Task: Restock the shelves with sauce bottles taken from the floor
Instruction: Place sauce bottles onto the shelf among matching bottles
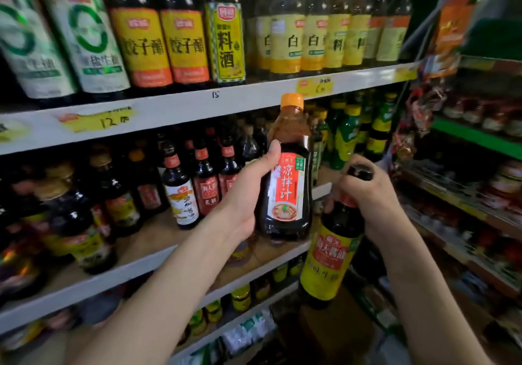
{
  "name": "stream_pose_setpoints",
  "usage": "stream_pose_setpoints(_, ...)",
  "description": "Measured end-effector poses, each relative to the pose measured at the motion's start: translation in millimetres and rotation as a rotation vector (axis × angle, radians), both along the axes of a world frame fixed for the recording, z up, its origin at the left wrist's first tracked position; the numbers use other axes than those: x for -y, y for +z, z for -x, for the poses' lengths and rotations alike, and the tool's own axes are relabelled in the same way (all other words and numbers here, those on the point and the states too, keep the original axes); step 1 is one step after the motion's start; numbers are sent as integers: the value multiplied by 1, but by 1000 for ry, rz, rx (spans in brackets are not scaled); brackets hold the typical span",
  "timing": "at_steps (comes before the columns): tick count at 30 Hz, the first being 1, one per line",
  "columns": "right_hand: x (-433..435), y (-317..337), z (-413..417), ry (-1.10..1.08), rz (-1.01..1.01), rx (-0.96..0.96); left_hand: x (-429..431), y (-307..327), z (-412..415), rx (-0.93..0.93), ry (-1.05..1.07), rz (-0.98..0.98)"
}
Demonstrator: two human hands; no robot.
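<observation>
Curling round the upright orange-cap bottle [288,178], the left hand [248,195] is nearest the shelf [152,240]. The right hand [367,195] grips the yellow-label bottle [329,260] by its neck.

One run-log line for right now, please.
left grip: holds orange-capped bottle by body, in front of middle shelf | right grip: holds yellow-label bottle by neck | neither bottle shelved yet

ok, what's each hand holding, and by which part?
Left hand grips the orange-capped sauce bottle round its body, thumb at the label's top. Right hand grips the yellow-labelled soy sauce bottle by its neck, from above.
</observation>
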State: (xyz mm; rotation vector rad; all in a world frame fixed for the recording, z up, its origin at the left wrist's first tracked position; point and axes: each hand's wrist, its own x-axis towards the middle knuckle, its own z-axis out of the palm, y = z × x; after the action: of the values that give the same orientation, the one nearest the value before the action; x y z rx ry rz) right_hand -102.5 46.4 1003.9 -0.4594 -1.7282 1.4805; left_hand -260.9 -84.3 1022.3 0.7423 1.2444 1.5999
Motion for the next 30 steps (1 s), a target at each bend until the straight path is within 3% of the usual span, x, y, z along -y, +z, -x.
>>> stream_pose_setpoints(11, -10, 22, 51, 435, 54, -56, 20, -12, -4, 2, 308, -51)
stream_pose_setpoints(30, 6, -9, 92, 658, 123, 48, 53, -46, -10, 15, 558, 35)
